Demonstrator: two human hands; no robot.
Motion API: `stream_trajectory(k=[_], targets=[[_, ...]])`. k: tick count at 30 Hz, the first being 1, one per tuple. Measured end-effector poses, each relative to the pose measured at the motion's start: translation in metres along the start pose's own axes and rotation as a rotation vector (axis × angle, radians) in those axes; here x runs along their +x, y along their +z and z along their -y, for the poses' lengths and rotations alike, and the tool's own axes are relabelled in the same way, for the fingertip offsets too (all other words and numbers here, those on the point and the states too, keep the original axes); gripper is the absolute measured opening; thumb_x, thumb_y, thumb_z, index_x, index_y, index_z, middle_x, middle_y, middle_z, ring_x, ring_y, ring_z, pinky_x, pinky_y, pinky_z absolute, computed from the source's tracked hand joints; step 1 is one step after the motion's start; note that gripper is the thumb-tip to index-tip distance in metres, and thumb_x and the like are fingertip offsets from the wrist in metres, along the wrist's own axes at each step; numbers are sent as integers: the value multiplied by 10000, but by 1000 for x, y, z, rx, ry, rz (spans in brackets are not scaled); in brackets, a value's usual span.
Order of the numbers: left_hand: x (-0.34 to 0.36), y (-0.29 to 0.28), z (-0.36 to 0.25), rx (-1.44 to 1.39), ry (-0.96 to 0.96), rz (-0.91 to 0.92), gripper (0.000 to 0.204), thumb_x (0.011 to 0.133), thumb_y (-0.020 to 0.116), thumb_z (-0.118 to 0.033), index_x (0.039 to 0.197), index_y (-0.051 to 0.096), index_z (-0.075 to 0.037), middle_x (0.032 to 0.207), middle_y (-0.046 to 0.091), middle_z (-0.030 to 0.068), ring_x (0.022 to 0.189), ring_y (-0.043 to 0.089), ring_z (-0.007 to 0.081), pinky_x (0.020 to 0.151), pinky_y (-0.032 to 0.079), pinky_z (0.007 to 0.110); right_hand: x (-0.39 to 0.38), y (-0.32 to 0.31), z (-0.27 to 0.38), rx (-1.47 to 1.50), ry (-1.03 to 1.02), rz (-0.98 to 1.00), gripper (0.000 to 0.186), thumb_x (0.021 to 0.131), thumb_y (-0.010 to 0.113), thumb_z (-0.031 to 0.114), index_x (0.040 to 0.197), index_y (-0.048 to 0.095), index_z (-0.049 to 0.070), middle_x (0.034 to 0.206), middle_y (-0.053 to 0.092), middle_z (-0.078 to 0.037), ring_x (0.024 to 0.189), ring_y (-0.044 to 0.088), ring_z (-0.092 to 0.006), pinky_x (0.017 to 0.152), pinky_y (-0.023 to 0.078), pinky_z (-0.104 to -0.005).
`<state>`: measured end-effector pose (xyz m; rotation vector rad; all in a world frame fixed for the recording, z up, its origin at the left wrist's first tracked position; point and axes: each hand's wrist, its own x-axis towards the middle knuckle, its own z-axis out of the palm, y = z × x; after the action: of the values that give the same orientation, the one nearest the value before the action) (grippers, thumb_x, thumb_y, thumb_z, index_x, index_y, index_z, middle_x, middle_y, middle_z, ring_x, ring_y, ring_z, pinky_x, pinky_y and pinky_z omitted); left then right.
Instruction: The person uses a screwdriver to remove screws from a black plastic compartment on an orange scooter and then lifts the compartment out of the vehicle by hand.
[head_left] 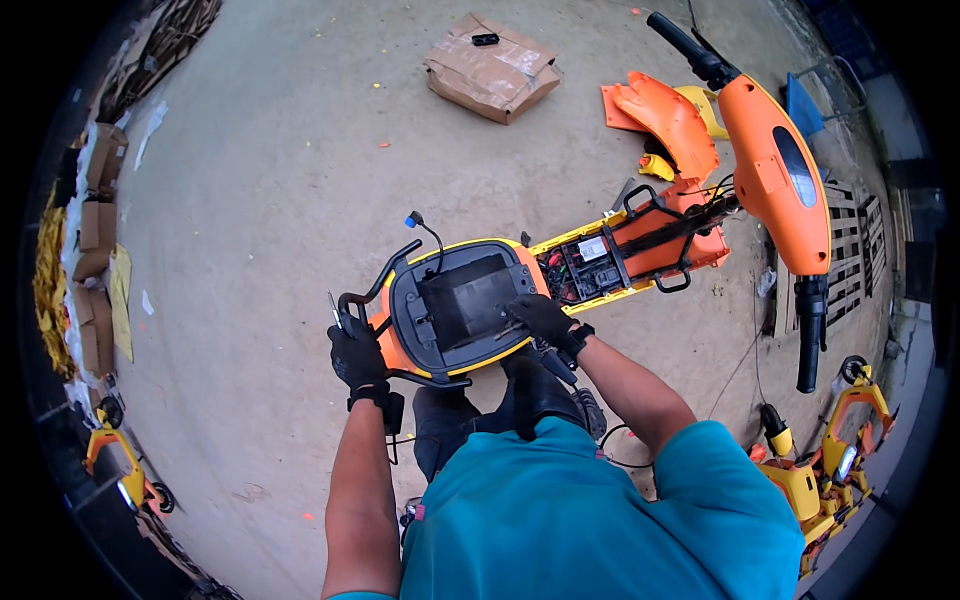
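An orange and yellow electric scooter stands before me, its open seat compartment [470, 300] a dark grey tub. My left hand [357, 355], in a black glove, is closed around a slim metal tool [335, 308] beside the black rear rail [372, 285]. Over the near right side of the compartment lies my right hand [542, 318], also gloved. Its fingers are bent together at the inner edge; what they hold, if anything, I cannot make out. A cable with a blue connector [412, 219] rises from the far side.
Right of the tub, an open bay [590, 268] shows wires. Handlebars with an orange cover [775, 180] rise at the right. Orange body panels [668, 122] and a cardboard box [492, 70] lie on the floor [260, 200]. Pallets [845, 255] and more scooters [825, 470] are at the right.
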<state>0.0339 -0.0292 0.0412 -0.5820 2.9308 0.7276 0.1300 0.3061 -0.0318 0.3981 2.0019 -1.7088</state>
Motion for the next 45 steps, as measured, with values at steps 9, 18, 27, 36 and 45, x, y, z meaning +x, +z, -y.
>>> stream_trajectory(k=[9, 18, 27, 36, 45], targets=[[-10, -10, -13, -80, -182, -2, 356, 951, 475, -380, 909, 541, -33, 776, 685, 156, 728, 673, 343, 642, 501, 442, -14, -39, -18, 79, 107, 78, 266, 892, 567, 212, 1053, 651, 17, 1051, 655, -164, 988, 619, -311, 833, 489, -362], [-15, -24, -31, 2, -115, 1, 385, 963, 467, -396, 905, 514, -18, 756, 652, 192, 733, 651, 366, 602, 473, 453, -65, -64, -35, 467, 371, 61, 159, 916, 613, 132, 1050, 626, 47, 902, 634, -3, 713, 561, -47, 622, 464, -185], [-16, -26, -11, -255, -126, -58, 406, 957, 497, -418, 894, 509, -17, 768, 655, 187, 751, 651, 357, 627, 465, 445, -76, -32, -16, 304, 331, 43, 293, 971, 463, 206, 1098, 619, -9, 979, 682, -87, 865, 660, -182, 734, 533, -304], [-69, -68, 141, -301, -93, 39, 393, 894, 575, -354, 720, 569, -1, 573, 588, 137, 552, 605, 274, 537, 456, 400, -104, 22, 11, 293, -202, -14, 264, 892, 624, 181, 1124, 582, 64, 841, 617, -45, 670, 593, -155, 575, 487, -290], [-181, -79, 183, -25, 32, 882, 553, 927, 417, -485, 821, 719, -34, 759, 691, 179, 804, 666, 360, 761, 498, 458, -119, 49, -15, 684, 114, 14, 201, 894, 655, 246, 978, 627, 66, 760, 618, -27, 675, 599, -167, 606, 504, -278]])
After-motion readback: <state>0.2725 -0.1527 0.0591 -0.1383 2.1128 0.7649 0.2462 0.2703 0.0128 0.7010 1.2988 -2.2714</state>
